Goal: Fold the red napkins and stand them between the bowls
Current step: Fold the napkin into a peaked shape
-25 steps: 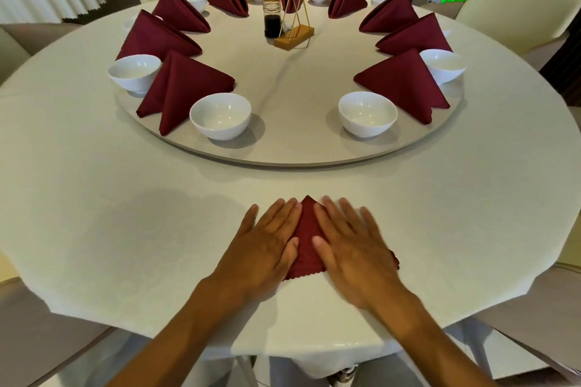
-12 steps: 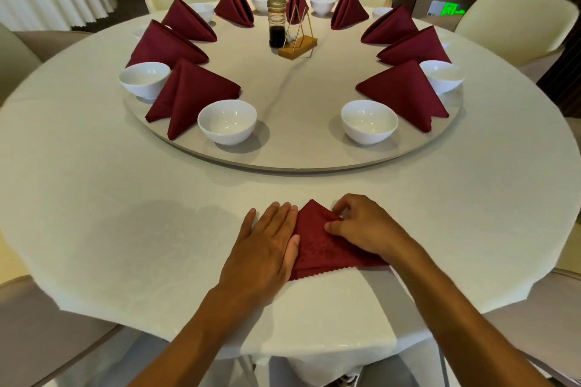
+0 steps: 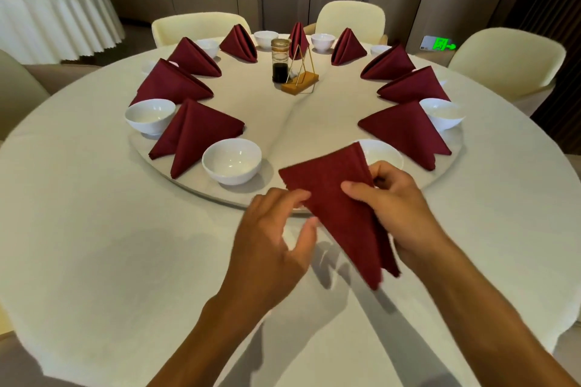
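A folded red napkin (image 3: 339, 213) is held above the table edge, pinched by the right hand (image 3: 399, 207); its lower edge is touched by the left hand (image 3: 273, 242), fingers loosely spread. The fold could spring open if released before the gap between the near bowls (image 3: 232, 160) is reached

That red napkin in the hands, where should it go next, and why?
Probably forward into the gap between the two nearest bowls, stood up like the others. The right hand grips the folded napkin lifted off the table, and that gap has no napkin yet.
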`<state>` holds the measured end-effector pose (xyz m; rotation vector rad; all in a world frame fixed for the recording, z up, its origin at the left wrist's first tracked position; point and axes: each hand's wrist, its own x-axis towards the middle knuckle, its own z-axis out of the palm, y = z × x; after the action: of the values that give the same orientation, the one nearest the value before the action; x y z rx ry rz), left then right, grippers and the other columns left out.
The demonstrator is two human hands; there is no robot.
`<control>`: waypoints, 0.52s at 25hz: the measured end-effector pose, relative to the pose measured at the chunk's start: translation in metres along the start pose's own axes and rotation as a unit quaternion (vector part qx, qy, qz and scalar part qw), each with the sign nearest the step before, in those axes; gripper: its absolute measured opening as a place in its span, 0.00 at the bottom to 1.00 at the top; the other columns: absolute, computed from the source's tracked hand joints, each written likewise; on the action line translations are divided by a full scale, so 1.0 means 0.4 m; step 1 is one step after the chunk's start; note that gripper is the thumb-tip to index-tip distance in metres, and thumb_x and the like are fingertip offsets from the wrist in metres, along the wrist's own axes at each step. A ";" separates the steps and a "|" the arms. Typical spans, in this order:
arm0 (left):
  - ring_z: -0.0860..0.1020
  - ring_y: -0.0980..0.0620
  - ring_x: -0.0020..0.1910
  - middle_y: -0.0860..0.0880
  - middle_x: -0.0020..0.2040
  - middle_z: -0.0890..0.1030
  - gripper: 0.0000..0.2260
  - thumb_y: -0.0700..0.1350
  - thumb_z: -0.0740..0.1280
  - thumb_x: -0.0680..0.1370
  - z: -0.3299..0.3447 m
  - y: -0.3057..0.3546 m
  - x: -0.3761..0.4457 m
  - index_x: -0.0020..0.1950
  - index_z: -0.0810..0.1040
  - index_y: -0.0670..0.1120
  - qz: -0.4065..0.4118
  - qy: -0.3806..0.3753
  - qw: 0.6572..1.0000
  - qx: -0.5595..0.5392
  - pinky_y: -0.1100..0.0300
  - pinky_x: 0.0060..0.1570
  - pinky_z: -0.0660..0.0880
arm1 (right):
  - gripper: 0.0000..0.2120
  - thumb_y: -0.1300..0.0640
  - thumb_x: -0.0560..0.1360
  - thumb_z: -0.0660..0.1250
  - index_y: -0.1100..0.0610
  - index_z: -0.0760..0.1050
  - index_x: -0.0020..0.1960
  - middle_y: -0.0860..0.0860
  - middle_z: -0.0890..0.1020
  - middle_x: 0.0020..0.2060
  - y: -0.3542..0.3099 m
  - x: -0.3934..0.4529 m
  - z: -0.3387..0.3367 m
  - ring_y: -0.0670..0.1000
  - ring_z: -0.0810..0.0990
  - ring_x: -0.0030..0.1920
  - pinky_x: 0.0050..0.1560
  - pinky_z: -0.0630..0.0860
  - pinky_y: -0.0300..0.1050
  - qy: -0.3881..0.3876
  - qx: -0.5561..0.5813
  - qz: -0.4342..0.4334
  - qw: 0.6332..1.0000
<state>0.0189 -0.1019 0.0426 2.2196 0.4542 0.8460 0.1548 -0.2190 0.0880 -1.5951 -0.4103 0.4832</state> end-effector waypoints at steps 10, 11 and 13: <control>0.77 0.51 0.54 0.52 0.57 0.74 0.24 0.59 0.64 0.78 0.150 -0.098 0.162 0.72 0.66 0.54 -0.141 -0.099 0.980 0.101 0.54 0.57 0.79 | 0.17 0.36 0.77 0.61 0.50 0.70 0.47 0.44 0.79 0.40 0.115 0.179 0.162 0.45 0.80 0.42 0.48 0.81 0.49 0.094 -0.214 -0.074 0.969; 0.77 0.52 0.51 0.53 0.54 0.74 0.22 0.59 0.62 0.79 0.152 -0.114 0.160 0.70 0.68 0.53 -0.129 -0.074 0.985 0.087 0.55 0.54 0.79 | 0.19 0.33 0.77 0.57 0.49 0.71 0.50 0.43 0.80 0.43 0.124 0.172 0.153 0.45 0.80 0.44 0.49 0.80 0.48 0.073 -0.234 -0.065 0.967; 0.78 0.53 0.47 0.54 0.52 0.74 0.21 0.57 0.58 0.79 0.153 -0.139 0.149 0.69 0.71 0.50 -0.105 -0.048 0.992 0.049 0.59 0.49 0.80 | 0.22 0.32 0.77 0.55 0.48 0.71 0.58 0.42 0.80 0.49 0.147 0.151 0.129 0.46 0.80 0.48 0.50 0.78 0.43 0.046 -0.365 -0.074 0.927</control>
<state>0.1004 -0.0622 -0.0042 2.2413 0.6817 0.6143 0.1765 -0.1480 0.0230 -2.2727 -0.6853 0.1304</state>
